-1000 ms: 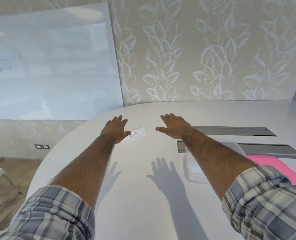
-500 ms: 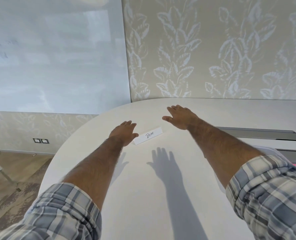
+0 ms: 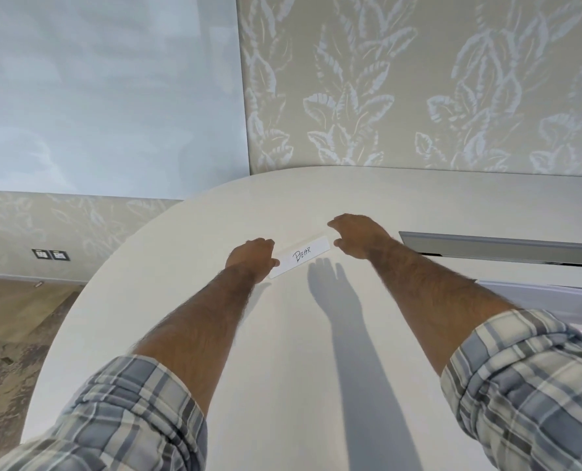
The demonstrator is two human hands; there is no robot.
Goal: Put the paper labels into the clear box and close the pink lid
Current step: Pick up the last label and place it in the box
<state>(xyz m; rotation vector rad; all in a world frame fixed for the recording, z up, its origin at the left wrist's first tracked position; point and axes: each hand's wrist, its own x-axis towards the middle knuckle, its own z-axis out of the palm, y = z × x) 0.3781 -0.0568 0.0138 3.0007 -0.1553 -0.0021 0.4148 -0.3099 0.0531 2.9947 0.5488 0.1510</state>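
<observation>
The white tabletop (image 3: pixel 283 334) carries the clear box (image 3: pixel 555 297) at my right, only its rim visible. The paper label (image 3: pixel 301 256) lies flat between my hands; so thin, it may slide away instead of lifting. My left hand (image 3: pixel 252 256) touches its end, fingers curled; right hand (image 3: pixel 357 236) hovers loosely open, empty.

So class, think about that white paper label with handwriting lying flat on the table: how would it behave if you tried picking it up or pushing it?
The paper label looks thin and flat, so it is probably light and floppy. Lying flush on the smooth table, it would likely slide when pushed and be awkward to lift by an edge. It cannot roll or tip.
</observation>
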